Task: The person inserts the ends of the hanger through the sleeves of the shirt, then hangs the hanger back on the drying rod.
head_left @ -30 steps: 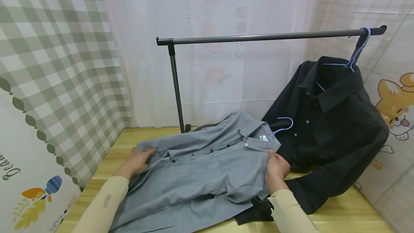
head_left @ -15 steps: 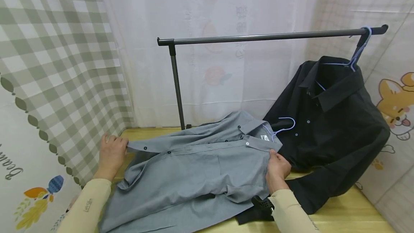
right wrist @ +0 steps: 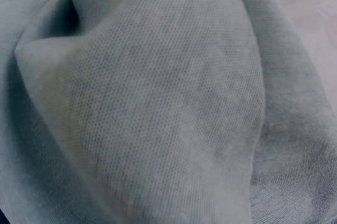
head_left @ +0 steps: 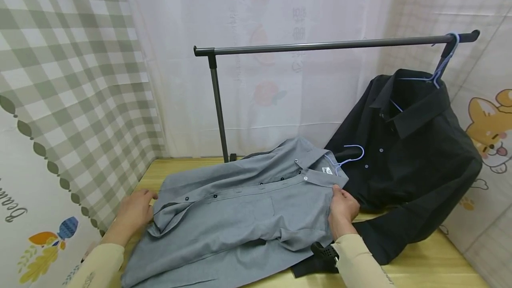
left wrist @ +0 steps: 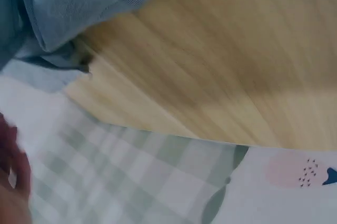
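Note:
A grey button-up shirt (head_left: 240, 217) lies spread on the table, its collar to the right and its front placket running across the middle. Inside the collar sits a light purple hanger (head_left: 352, 159), its hook sticking out to the right. My right hand (head_left: 343, 208) pinches the shirt near the shoulder below the collar; only grey cloth (right wrist: 168, 97) fills the right wrist view. Beside the shirt's left end is my left hand (head_left: 134, 211), fingers loosely bent. In the left wrist view that hand (left wrist: 13, 182) appears at the edge, apart from the cloth (left wrist: 89, 2).
A dark metal clothes rack (head_left: 320, 47) stands at the back. From its right end hangs a black shirt (head_left: 416, 146) on a purple hanger (head_left: 450, 57), its lower part resting on the wooden table (head_left: 436, 266). A checked curtain (head_left: 80, 79) borders the left side.
My left hand has moved left, drawn out the shirt's front edge by its hem, then let it drop and come lower. The right hand has kept its hold in place.

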A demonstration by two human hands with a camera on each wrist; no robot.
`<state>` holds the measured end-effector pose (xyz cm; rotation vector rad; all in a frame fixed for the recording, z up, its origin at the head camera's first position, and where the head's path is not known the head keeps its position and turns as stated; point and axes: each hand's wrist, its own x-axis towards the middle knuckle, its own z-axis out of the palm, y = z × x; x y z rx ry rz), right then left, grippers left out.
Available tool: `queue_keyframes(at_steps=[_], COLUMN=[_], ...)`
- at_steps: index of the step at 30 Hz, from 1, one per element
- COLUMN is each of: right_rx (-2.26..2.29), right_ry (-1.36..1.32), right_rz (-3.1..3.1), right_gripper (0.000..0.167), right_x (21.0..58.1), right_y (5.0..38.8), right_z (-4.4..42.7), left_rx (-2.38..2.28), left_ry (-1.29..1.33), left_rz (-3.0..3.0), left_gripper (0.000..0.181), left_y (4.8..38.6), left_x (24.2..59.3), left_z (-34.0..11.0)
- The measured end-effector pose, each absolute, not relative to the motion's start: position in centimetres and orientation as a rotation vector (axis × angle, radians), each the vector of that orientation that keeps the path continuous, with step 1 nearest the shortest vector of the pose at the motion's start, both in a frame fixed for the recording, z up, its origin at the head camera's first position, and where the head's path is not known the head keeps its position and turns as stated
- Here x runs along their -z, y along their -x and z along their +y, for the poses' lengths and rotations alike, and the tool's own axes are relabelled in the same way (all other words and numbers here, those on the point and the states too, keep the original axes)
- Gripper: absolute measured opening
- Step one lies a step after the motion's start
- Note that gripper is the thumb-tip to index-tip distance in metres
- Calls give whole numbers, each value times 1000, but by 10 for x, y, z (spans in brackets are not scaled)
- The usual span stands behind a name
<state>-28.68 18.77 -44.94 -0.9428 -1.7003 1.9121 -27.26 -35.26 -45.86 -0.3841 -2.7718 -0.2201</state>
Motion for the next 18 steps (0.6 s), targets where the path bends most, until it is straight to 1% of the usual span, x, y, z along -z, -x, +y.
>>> queue_keyframes(at_steps=[1, 2, 5, 6, 8, 10, 13, 16, 18], right_rx=[-1914, -1917, -1920, -1924, -1929, -1932, -1931, -1920, -1922], right_ry=[941, 940, 941, 941, 940, 940, 941, 946, 953], right_rz=[-1700, -1700, -1707, -1709, -1714, -1721, -1726, -1731, -1735], right_gripper=[46, 46, 45, 45, 45, 44, 44, 44, 44], right_x=[449, 449, 448, 448, 448, 448, 447, 447, 448], right_y=[287, 287, 286, 286, 286, 286, 286, 286, 287], right_z=[188, 188, 188, 188, 188, 189, 190, 191, 192], left_rx=[257, 291, 278, 231, 168, 203, 581, 1100, 1306], left_ry=[438, 501, 692, 747, 865, 906, 798, 522, 313], left_rz=[-2769, -2789, -2915, -2940, -2914, -2855, -2860, -2877, -2864], left_gripper=[11, 8, 26, 27, 22, 11, 5, 12, 21], left_y=[269, 266, 256, 253, 250, 248, 248, 251, 254], left_x=[459, 458, 460, 461, 463, 464, 455, 433, 418], left_z=[-350, -346, -336, -335, -334, -335, -341, -350, -357])
